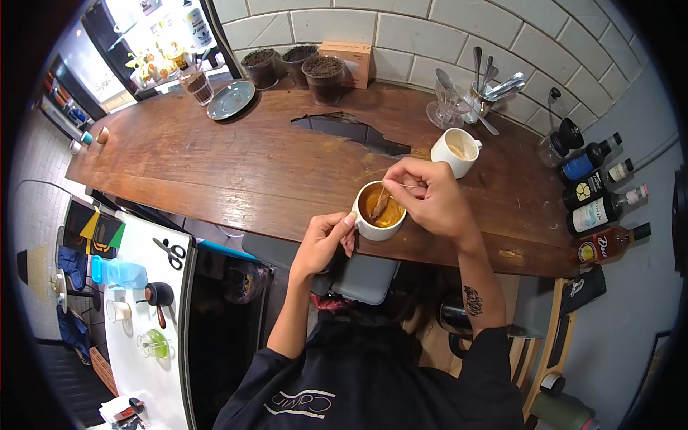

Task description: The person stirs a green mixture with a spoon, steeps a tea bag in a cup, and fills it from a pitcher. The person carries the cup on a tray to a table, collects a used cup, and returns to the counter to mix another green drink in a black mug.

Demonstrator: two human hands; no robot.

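A white cup (378, 233) with golden-brown liquid in it stands near the front edge of the wooden counter. My left hand (322, 242) is closed at the cup's left side, with the thumb up at the rim; the handle there is mostly covered. Over the cup's right side, my right hand (436, 199) pinches the string of a tea bag (380, 206). The brown bag hangs down inside the cup, its lower end at the liquid. Just behind my right hand is a second white mug (450, 159) with brownish residue inside.
The wooden counter (215, 161) has a jagged dark hole (351, 132). Soil-filled cups (324, 80), a grey plate (231, 99) and a spoon holder (479, 104) stand along the back. Several bottles (609, 244) line the right side. Scissors (170, 252) lie on a white surface at left.
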